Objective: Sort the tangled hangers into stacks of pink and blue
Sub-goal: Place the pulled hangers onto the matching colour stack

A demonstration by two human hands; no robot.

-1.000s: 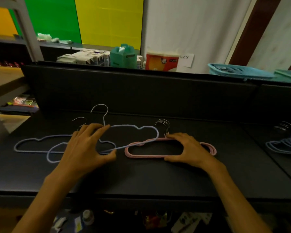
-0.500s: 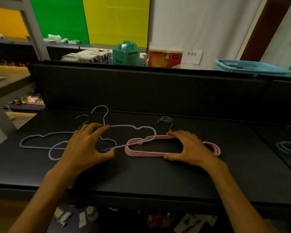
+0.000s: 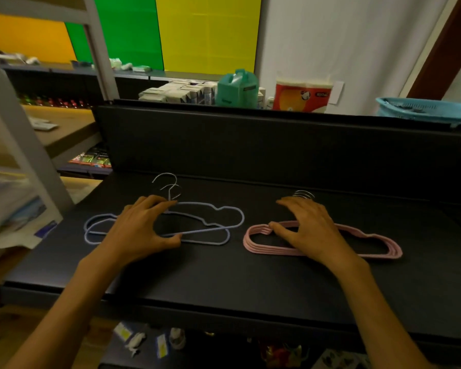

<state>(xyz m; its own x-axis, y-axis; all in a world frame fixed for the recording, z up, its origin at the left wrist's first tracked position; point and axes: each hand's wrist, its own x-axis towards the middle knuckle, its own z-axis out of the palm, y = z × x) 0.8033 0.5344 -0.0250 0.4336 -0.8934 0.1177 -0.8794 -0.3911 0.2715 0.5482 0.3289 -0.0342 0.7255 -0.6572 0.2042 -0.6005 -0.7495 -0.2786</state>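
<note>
Two blue hangers [image 3: 225, 219] lie overlapped on the black table [image 3: 224, 275], left of centre, their metal hooks pointing away from me. My left hand [image 3: 141, 230] lies over their middle, fingers spread across the top bars and thumb touching the lower bar. To the right sits a flat stack of several pink hangers [image 3: 373, 245] with their hooks [image 3: 302, 194] bunched at the back. My right hand [image 3: 308, 227] rests on that stack, fingers stretched toward the hooks and thumb on the left loop. A gap of bare table separates the two colours.
A tall black back panel [image 3: 250, 145] walls the far side of the table. Behind it stand boxes, a teal carton [image 3: 237, 87], an orange pack [image 3: 301, 95] and a blue basket [image 3: 426, 113]. A white shelf frame [image 3: 24, 134] rises at the left.
The blue hangers have been drawn left and closer together, off the pink stack. The pink stack now lies apart to the right, and my view has shifted left.
</note>
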